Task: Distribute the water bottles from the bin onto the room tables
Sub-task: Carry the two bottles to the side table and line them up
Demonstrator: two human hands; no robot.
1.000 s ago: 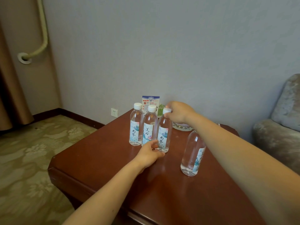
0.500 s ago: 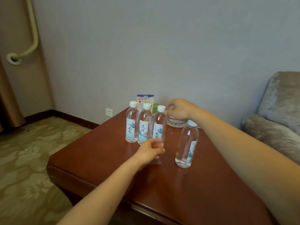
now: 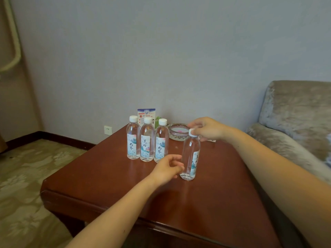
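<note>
Head view is showing a brown bench (image 3: 107,176) carrying three water bottles (image 3: 147,140), standing upright and touching in a row near its far edge. A fourth bottle (image 3: 190,154) is standing apart to their right, nearer the person. Over it, the right hand (image 3: 206,129) is pinching its white cap, while the left hand (image 3: 167,168) is hovering loosely curled, holding nothing, just beside its lower part. A glass ashtray (image 3: 176,131) is sitting behind.

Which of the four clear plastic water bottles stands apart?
The clear plastic bottle nearest the camera, by the right hand; the other three form a tight row.
</note>
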